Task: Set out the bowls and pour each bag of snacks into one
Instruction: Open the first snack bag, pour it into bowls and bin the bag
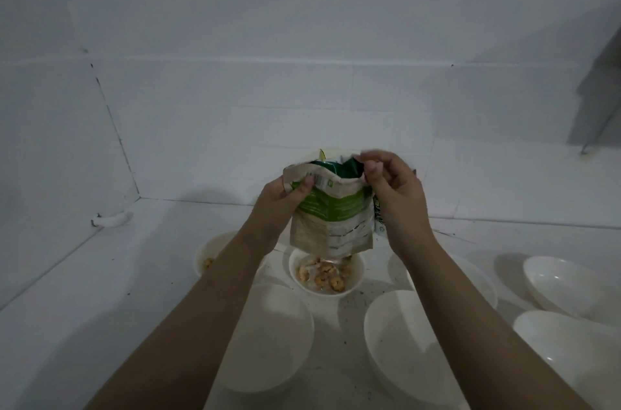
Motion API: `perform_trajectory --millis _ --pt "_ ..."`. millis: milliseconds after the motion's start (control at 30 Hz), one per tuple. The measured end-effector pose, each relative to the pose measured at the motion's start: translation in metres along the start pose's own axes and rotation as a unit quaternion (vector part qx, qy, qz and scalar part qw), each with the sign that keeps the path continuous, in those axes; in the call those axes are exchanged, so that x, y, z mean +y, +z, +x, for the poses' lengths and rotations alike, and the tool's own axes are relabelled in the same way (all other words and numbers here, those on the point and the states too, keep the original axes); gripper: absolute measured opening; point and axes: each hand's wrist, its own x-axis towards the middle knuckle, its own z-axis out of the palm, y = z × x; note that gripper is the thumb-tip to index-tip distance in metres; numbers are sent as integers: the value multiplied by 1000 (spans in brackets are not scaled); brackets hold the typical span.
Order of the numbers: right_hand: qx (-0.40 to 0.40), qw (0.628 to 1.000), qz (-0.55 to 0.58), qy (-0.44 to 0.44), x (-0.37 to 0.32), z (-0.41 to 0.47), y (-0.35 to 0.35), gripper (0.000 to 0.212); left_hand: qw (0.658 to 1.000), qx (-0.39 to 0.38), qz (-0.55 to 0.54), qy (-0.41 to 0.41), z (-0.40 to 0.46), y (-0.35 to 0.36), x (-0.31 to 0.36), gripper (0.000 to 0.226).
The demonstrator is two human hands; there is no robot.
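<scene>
Snacks (pixel 324 273) lay heaped in the middle bowl (pixel 359 270), and the bag (pixel 331 218) hung upside down straight above it, its mouth just over the rim. The left hand (pixel 279 204) pinched the bag's upturned bottom edge, thumb across the printed face and the other fingers hidden behind; the right hand (pixel 393 188) nipped the opposite top corner between curled fingertips, holding nothing else. A few pieces seemed to be dropping from the mouth, though blur made that hard to confirm.

To my eye the pour was nearly finished — the bag looked flat and slack. Doing it well would mean keeping the mouth centred over the bowl and low, since the bowl was small and crumbs already speckled the tabletop (pixel 100 282) around it. A light shake from the two pinched corners should loosen whatever clung in the folds; a hard jerk could fling pieces wide.

A second bowl (pixel 201 255) at the far left held a little snack too, partly hidden by the left forearm. Five more bowls stood near — two large ones in front (pixel 279 335) (pixel 396 342) and three at the right (pixel 571 285) — all seemingly unfilled. Behind the right hand another packet (pixel 379 214) showed its edge; what it held I could not tell.
</scene>
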Motion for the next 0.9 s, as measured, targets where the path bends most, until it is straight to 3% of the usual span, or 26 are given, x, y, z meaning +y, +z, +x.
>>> perform_trajectory --millis 100,200,333,567,900 --pt "10 1000 -4 16 7 1 -5 27 1000 27 -4 -2 3 -2 7 24" --pt "74 997 -36 2 15 5 -13 31 999 19 36 -5 4 -3 10 25" --pt "88 995 -40 -6 20 7 -10 32 999 16 27 -16 6 0 8 22" --pt "83 994 -77 -8 23 7 -11 14 998 18 52 13 10 -1 11 16" --pt "116 991 -71 -14 28 5 -11 21 999 1 36 -40 10 -1 7 37"
